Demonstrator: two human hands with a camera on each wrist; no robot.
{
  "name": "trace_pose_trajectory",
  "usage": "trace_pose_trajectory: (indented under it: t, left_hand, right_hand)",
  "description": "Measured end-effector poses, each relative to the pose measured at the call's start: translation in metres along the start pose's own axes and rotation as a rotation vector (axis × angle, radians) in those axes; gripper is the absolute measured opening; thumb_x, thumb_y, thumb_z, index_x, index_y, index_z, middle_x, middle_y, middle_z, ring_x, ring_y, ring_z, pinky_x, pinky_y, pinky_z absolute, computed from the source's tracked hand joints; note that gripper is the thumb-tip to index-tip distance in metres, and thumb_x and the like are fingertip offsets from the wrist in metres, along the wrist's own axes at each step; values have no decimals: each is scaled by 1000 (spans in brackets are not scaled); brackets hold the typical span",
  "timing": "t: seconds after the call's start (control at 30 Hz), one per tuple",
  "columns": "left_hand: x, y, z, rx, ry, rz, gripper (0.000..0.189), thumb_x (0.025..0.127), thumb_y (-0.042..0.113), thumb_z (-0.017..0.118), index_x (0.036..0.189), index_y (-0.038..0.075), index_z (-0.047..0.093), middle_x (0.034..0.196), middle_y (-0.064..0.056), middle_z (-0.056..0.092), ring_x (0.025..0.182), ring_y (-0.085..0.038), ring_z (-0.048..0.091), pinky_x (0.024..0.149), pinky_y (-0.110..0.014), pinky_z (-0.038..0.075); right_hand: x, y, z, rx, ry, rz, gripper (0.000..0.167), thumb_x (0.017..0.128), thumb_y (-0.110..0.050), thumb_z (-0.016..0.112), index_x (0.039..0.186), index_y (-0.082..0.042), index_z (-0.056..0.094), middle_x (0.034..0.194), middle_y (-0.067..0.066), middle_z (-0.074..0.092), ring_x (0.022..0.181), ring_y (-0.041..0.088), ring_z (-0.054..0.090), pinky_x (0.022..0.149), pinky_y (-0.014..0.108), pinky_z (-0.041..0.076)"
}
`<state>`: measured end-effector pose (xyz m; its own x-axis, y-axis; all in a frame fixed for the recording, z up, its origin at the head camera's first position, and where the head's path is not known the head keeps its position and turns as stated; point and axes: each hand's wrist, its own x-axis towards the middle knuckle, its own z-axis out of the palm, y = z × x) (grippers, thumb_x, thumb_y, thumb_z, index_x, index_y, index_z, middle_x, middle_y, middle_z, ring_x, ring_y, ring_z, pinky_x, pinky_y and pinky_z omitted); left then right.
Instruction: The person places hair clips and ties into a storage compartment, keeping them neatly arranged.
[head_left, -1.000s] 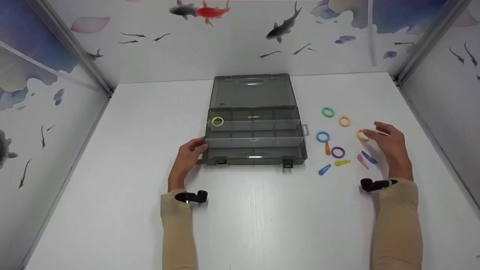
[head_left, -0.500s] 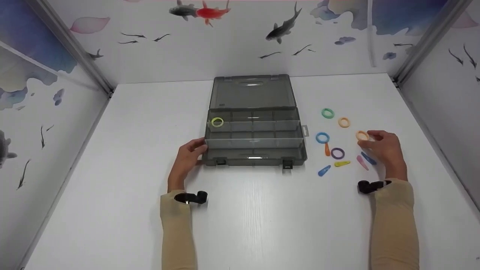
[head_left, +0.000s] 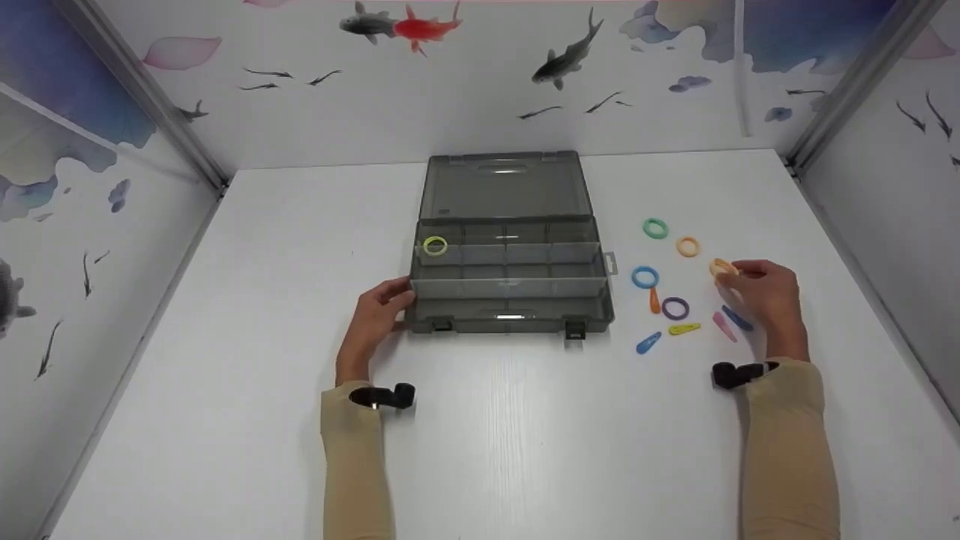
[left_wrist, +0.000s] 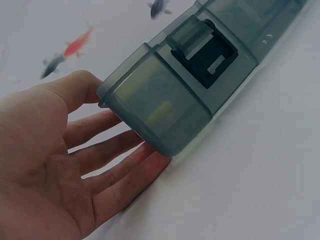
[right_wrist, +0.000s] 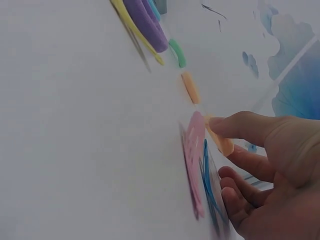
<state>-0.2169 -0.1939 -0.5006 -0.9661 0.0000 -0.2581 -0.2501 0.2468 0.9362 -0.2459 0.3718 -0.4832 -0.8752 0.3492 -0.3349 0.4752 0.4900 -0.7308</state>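
My right hand (head_left: 772, 295) pinches a light orange hair tie (head_left: 722, 268) between thumb and fingers; the right wrist view shows the thumb on the hair tie (right_wrist: 220, 137). Below it lie a pink hair clip (head_left: 724, 327) and a dark blue hair clip (head_left: 737, 318). My left hand (head_left: 378, 319) rests against the left side of a grey see-through divided box (head_left: 512, 326), lid folded back. In the left wrist view the thumb meets the rim of the box (left_wrist: 160, 107) and the extended fingers lie along its side. A yellow hair tie (head_left: 435, 246) sits in the back left compartment.
Right of the box lie green (head_left: 655, 229), orange (head_left: 688, 247), blue (head_left: 645, 277) and purple (head_left: 676, 308) hair ties. Among them are orange (head_left: 655, 301), yellow (head_left: 684, 328) and blue (head_left: 649, 343) hair clips. Printed panels wall the table's back and sides.
My right hand has moved slightly left and closed its fingers on the light orange hair tie, which now tilts up a little. The left hand and the box have stayed in place.
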Motion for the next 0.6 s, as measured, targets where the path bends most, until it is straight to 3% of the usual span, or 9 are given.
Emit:
trace_pose_trajectory:
  t: [0.1,0.33,0.6]
  left_hand:
    - [0,1,0,3,0,-1,44,103,28,57,145,17,53,148,-7,54,133,-25,54,101,-44,52]
    - [0,-2,0,2,-3,0,44,103,29,57,145,17,53,148,-7,53,133,-26,54,100,-43,53]
    - [2,-1,-1,-2,0,-11,43,102,29,57,144,17,54,147,-7,54,133,-25,53,102,-44,51]
  right_hand:
    - [-2,-6,-2,35,-6,10,73,96,-47,62,153,-9,39,156,19,39,133,30,42,116,45,37]
    - [-10,-27,2,35,-23,-49,77,92,-55,64,153,-13,41,154,17,41,126,26,45,103,34,42]
    - [-21,-49,17,48,-20,-159,75,92,-55,65,150,-12,43,157,17,38,139,33,38,119,47,35]
